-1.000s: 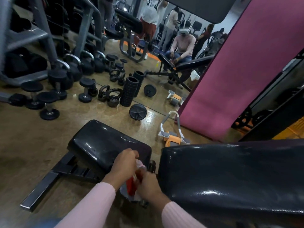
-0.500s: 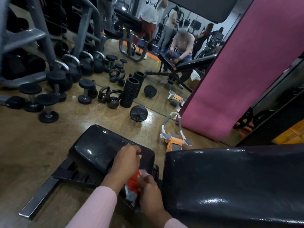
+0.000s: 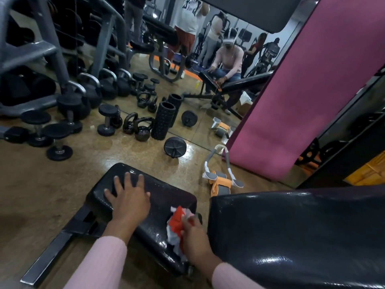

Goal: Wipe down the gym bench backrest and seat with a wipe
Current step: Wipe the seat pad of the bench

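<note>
The black padded seat (image 3: pixel 164 197) of the gym bench lies low in front of me, shiny and wet-looking. To its right rises the black backrest (image 3: pixel 291 230), filling the lower right. My left hand (image 3: pixel 127 199) rests flat on the seat with fingers spread. At the gap between seat and backrest my right hand (image 3: pixel 194 236) grips a crumpled red and white wipe (image 3: pixel 177 226), held against the seat's near right end.
The bench's metal foot bar (image 3: pixel 52 251) runs out to the lower left. On the floor ahead lie dumbbells (image 3: pixel 59 140), kettlebells (image 3: pixel 141 130), a foam roller (image 3: pixel 163 120), an ab wheel (image 3: pixel 175 147) and an orange roller (image 3: pixel 220 180). A pink mat (image 3: pixel 302 90) leans against the mirror.
My left hand has left the wipe and moved forward and left, spreading flat on the seat. My right hand keeps the wipe alone near the seat's right end.
</note>
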The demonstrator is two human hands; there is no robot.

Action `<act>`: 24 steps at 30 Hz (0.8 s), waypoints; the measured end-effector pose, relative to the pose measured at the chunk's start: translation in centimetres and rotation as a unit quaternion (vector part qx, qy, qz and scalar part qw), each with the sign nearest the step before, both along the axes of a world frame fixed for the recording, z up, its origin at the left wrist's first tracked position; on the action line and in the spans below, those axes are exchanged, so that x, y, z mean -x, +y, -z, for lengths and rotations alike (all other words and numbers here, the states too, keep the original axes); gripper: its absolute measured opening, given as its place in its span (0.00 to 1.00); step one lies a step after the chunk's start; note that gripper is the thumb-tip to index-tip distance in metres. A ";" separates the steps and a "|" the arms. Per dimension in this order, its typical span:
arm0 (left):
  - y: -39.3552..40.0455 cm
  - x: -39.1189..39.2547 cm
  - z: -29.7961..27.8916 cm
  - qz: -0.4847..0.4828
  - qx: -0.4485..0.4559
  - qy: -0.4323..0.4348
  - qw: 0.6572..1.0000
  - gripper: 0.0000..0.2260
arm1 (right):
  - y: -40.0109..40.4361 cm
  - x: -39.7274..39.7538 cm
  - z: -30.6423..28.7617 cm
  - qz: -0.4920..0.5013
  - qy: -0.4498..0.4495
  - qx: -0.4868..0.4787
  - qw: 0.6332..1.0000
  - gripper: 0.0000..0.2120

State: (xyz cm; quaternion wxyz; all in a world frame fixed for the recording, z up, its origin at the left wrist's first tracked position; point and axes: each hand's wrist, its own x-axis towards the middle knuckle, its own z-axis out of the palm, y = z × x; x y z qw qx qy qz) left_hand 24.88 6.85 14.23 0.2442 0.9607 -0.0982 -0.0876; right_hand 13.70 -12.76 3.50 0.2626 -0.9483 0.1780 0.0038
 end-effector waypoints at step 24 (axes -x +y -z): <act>2.2 -3.9 1.3 -0.185 0.046 0.084 0.978 0.28 | 1.4 -1.1 -3.8 0.012 -0.074 -0.202 0.976 0.16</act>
